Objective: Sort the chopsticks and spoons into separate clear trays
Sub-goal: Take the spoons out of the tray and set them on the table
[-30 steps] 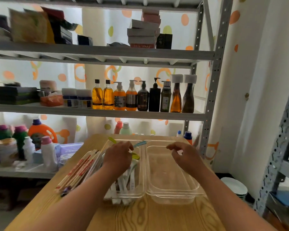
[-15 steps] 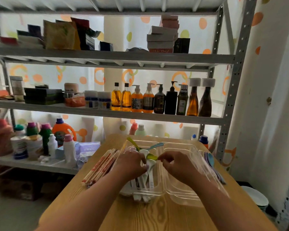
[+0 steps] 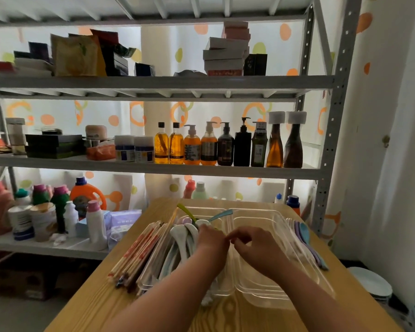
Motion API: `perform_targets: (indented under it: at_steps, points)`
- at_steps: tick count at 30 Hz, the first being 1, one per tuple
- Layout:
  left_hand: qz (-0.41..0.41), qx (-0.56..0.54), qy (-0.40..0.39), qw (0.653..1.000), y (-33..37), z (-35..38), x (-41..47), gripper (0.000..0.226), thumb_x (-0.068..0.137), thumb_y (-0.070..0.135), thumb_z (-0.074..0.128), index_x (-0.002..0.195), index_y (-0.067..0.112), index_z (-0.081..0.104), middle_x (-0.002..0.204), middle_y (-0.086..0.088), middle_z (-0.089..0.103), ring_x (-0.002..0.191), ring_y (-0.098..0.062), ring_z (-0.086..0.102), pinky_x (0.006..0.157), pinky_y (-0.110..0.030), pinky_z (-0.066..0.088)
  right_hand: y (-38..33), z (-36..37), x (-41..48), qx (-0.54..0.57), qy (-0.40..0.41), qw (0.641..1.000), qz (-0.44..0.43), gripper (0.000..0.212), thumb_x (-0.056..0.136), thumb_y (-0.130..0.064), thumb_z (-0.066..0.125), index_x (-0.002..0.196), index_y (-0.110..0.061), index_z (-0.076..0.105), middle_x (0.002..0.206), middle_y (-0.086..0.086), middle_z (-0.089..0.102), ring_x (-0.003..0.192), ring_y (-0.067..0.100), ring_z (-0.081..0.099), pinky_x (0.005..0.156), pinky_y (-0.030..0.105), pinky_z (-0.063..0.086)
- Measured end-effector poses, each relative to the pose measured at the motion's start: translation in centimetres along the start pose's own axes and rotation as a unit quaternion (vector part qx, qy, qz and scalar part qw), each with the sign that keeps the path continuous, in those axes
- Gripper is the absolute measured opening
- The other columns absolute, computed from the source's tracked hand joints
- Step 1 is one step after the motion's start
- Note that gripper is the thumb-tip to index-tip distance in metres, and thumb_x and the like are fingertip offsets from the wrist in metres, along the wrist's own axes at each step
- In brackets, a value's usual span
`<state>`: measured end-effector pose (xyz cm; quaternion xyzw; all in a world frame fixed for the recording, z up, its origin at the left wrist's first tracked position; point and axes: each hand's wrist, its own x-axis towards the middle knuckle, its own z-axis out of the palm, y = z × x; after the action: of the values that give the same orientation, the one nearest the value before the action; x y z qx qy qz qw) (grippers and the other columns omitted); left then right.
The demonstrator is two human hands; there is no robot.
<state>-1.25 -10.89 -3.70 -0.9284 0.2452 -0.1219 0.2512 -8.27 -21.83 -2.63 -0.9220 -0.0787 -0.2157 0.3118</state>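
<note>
Two clear trays stand side by side on the wooden table [image 3: 225, 317]. The left tray [image 3: 201, 208] holds several spoons [image 3: 181, 238], mostly white, with a green handle [image 3: 185, 209] and a blue handle [image 3: 222, 214] sticking up. The right tray [image 3: 297, 271] looks bare. Paper-wrapped chopsticks [image 3: 139, 252] lie in a bundle left of the left tray. My left hand [image 3: 211, 238] reaches down among the spoons, its fingers hidden. My right hand [image 3: 256, 250] hovers at the trays' shared edge with fingers curled, its index touching my left hand, and nothing shows in it.
Several pastel spoons [image 3: 307, 240] lie on the table right of the right tray. A metal shelf rack [image 3: 153, 168] with bottles stands close behind the table. Detergent bottles [image 3: 86, 197] crowd the low shelf at left. White plates [image 3: 369, 281] sit on the floor at right.
My right hand has moved left from over the right tray to meet my left hand at the trays' shared edge. My left hand has stayed over the spoons. The view shifted right.
</note>
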Motion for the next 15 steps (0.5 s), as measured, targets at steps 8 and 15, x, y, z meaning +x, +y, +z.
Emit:
perform_targets:
  at_steps: [8, 15]
  points:
    - [0.013, 0.041, -0.014, 0.999, -0.01, -0.27, 0.12, 0.021, 0.097, 0.01, 0.048, 0.115, 0.004, 0.059, 0.11, -0.011, 0.063, 0.105, -0.029, 0.059, 0.098, -0.044, 0.04, 0.84, 0.1, -0.41, 0.013, 0.013, 1.0, 0.007, 0.021, 0.09, -0.015, 0.055, 0.101, -0.023, 0.071, 0.093, -0.008, 0.069, 0.079, -0.002, 0.058, 0.067, 0.004, 0.042]
    - [0.021, 0.043, -0.003, 0.999, -0.25, 0.07, -0.19, 0.021, 0.098, 0.005, 0.046, 0.113, 0.001, 0.059, 0.113, -0.013, 0.063, 0.108, -0.032, 0.059, 0.101, -0.048, 0.038, 0.49, -0.11, -0.87, 0.024, 0.024, 0.999, 0.006, 0.021, 0.091, -0.015, 0.055, 0.101, -0.021, 0.071, 0.095, -0.007, 0.07, 0.079, -0.003, 0.058, 0.068, 0.003, 0.042]
